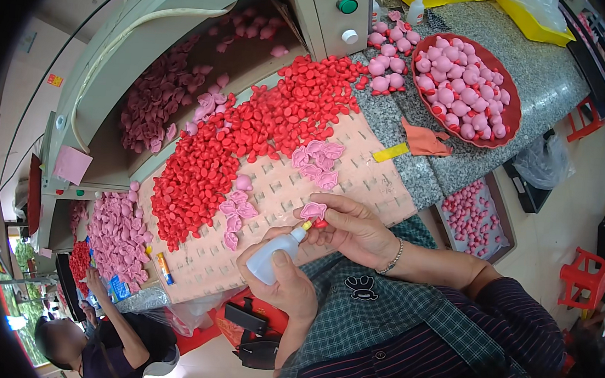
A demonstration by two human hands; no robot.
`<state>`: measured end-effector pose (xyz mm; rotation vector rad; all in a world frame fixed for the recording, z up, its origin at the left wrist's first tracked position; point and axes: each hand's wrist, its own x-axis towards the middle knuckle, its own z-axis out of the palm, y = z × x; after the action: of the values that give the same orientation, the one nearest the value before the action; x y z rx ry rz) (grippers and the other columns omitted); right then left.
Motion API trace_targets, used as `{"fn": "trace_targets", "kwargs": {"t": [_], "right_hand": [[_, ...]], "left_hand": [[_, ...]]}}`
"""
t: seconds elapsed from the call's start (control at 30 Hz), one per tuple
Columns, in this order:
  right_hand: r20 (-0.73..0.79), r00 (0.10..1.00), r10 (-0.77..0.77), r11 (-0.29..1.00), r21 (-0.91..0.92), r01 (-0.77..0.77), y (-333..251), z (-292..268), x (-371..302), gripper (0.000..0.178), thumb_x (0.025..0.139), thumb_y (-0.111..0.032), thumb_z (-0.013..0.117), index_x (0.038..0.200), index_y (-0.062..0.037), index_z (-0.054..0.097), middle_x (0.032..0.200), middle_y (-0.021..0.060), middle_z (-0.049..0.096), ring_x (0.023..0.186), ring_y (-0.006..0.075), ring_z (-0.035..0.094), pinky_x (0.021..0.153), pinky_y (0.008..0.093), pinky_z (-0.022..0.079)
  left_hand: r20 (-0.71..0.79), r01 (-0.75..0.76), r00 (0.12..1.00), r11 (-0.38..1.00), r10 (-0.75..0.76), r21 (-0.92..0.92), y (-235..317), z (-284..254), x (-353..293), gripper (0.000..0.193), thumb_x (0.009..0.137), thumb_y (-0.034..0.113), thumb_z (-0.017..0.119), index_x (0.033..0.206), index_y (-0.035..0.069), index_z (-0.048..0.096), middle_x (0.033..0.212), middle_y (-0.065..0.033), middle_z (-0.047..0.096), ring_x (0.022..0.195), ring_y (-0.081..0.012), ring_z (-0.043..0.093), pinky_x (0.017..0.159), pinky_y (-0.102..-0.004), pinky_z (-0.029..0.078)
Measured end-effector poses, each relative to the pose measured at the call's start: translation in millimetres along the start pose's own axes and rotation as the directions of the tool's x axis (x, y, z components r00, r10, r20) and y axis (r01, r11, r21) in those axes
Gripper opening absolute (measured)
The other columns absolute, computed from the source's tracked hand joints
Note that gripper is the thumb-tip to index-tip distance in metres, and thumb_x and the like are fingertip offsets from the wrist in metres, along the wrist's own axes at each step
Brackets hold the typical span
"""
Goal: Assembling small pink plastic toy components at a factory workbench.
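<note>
My left hand (284, 287) is closed round a translucent white squeeze bottle (265, 263) with a yellow-tipped nozzle. That nozzle meets the hollow of a small pink moulded plastic piece (313, 210), pinched between the fingers of my right hand (359, 232). A bit of red plastic (320, 223) shows under the pink piece at my fingertips; whether the two are joined I cannot tell. Just beyond my hands, several hollow pink pieces (316, 163) lie on the pale belt, and another small group (235, 212) lies to the left with a round pink ball (244, 183).
A long heap of red pieces (250, 128) covers the belt's far side, before a machine opening (175, 86). Pink pieces (118, 231) pile up at left. A red bowl (515, 99) of pink figures stands on the granite counter. A co-worker (102, 344) sits at lower left.
</note>
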<state>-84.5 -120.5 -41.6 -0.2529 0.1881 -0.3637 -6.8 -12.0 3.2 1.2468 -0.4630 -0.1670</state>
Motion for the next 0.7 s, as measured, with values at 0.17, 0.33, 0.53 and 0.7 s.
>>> {"fn": "trace_targets", "kwargs": {"t": [0.17, 0.33, 0.53, 0.7], "right_hand": [[-0.013, 1.0, 0.007, 1.0, 0.009, -0.007, -0.1, 1.2, -0.5, 0.037, 0.102, -0.009, 0.051, 0.138, -0.0012, 0.05, 0.112, 0.0146, 0.065, 0.1, 0.0224, 0.066, 0.093, 0.0352, 0.054], [-0.003, 1.0, -0.001, 1.0, -0.02, 0.001, 0.7, -0.9, -0.3, 0.036, 0.102, -0.009, 0.051, 0.137, -0.0013, 0.051, 0.112, 0.0142, 0.065, 0.1, 0.0221, 0.066, 0.093, 0.035, 0.054], [0.012, 1.0, -0.004, 1.0, -0.024, 0.004, 0.1, 0.0, -0.5, 0.036, 0.102, -0.009, 0.051, 0.137, -0.0017, 0.05, 0.111, 0.0132, 0.065, 0.099, 0.0207, 0.066, 0.092, 0.0341, 0.054], [0.032, 0.999, -0.014, 0.999, -0.049, 0.016, 1.7, -3.4, 0.6, 0.036, 0.103, -0.012, 0.05, 0.138, -0.0048, 0.05, 0.12, 0.0152, 0.063, 0.097, 0.02, 0.066, 0.091, 0.0335, 0.054]], "left_hand": [[-0.003, 0.002, 1.0, 1.0, -0.002, -0.004, -1.2, -1.0, -0.2, 0.026, 0.095, 0.013, 0.059, 0.108, -0.001, 0.043, 0.101, -0.0257, 0.06, 0.094, -0.0306, 0.061, 0.087, -0.0435, 0.053], [-0.01, -0.008, 1.0, 1.0, 0.009, 0.016, -1.8, 0.1, 0.0, 0.025, 0.095, 0.012, 0.058, 0.108, -0.002, 0.042, 0.1, -0.026, 0.06, 0.094, -0.0307, 0.061, 0.087, -0.0437, 0.053], [0.022, -0.017, 1.0, 0.998, 0.016, 0.06, 1.6, 0.8, 0.3, 0.023, 0.095, 0.01, 0.056, 0.107, -0.002, 0.041, 0.1, -0.027, 0.061, 0.094, -0.03, 0.062, 0.087, -0.0416, 0.052], [0.064, -0.058, 0.997, 0.994, 0.052, 0.097, 0.2, -0.8, -0.5, 0.023, 0.097, 0.011, 0.055, 0.108, -0.003, 0.04, 0.1, -0.0271, 0.061, 0.094, -0.0288, 0.062, 0.086, -0.0394, 0.051]]}}
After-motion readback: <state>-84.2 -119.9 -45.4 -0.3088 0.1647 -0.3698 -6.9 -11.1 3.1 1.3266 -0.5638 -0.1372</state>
